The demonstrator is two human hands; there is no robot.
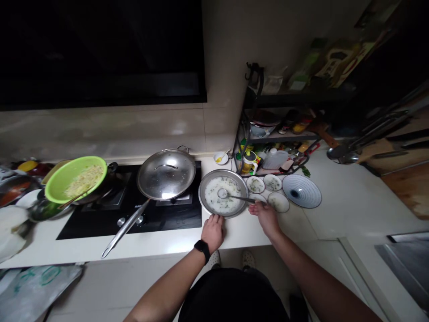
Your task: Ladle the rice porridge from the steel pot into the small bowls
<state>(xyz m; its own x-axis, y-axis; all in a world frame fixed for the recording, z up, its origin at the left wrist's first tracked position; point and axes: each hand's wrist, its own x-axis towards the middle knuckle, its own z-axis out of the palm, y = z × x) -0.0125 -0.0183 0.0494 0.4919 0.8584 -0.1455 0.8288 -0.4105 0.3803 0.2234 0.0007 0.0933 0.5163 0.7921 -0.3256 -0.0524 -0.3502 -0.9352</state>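
Lightly, the right grip (264,217) pinches a slim steel ladle (241,198); the open left grip (212,232) steadies the rim of a wide, porridge-heavy steel basin (200,192).

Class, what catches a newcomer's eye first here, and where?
The lime-green basin of shredded food sits at the left of the black hob, beside a domed steel lid. At centre, the left hand touches a steel bowl of milky soup, and the right hand reaches a ladle.

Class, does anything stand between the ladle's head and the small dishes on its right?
Yes: the rim of the steel bowl around the ladle stands between them; the ladle's handle crosses that rim toward the right hand.
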